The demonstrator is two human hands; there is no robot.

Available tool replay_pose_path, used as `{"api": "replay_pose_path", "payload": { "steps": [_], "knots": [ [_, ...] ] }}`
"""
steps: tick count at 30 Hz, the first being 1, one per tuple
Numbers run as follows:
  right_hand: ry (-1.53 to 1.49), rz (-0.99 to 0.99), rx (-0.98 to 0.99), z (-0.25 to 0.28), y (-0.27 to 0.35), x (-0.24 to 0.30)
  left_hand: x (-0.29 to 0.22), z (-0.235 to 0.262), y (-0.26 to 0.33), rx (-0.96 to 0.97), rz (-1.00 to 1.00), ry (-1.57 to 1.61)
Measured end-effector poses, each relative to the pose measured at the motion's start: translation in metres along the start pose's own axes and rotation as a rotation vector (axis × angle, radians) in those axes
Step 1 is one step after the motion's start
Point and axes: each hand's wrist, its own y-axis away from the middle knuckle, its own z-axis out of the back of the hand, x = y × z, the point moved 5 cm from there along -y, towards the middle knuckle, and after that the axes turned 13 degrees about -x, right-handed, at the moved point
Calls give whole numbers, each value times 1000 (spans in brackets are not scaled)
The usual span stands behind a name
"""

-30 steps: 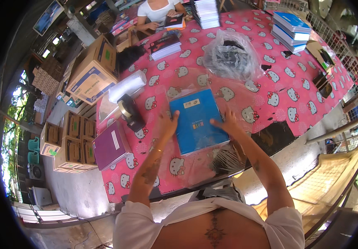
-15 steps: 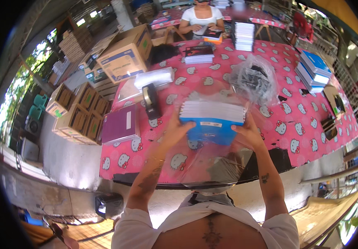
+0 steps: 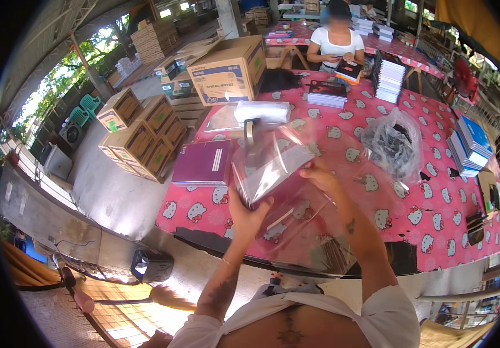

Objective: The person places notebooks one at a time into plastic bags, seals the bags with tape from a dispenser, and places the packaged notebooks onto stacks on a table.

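Both my hands hold a stack of notebooks [image 3: 282, 174] loosely covered in clear plastic film, tilted above the near part of the table. White page edges and a dark purplish cover edge show through the glare. My left hand [image 3: 248, 216] is closed round the near left corner, thumb on the side. My right hand [image 3: 321, 174] grips the right end, fingers partly hidden by film. Just left lies a stack of purple notebooks [image 3: 202, 163]. Beyond the held stack stands a black tape dispenser [image 3: 252, 138], partly seen through the film.
The table has a pink patterned cover [image 3: 415, 217]. On it are a plastic roll [image 3: 262, 111], a crumpled clear bag [image 3: 393, 145], dark notebooks [image 3: 327, 94] and blue notebooks [image 3: 471, 145]. Cardboard boxes [image 3: 225, 75] stand left. A co-worker [image 3: 338, 43] handles notebooks across the table.
The stack has turned from its blue cover facing me to a tilted position with page edges showing. My right hand has moved to its far right end. The view has shifted left.
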Motion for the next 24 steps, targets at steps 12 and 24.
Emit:
{"api": "replay_pose_path", "payload": {
  "steps": [12,24],
  "knots": [
    [65,506,-421,81,136,57,71,-100,-27,730,183,364],
    [1495,813,-107,-123,97,208,258,-64,-159,-10,388,103]
  ]
}}
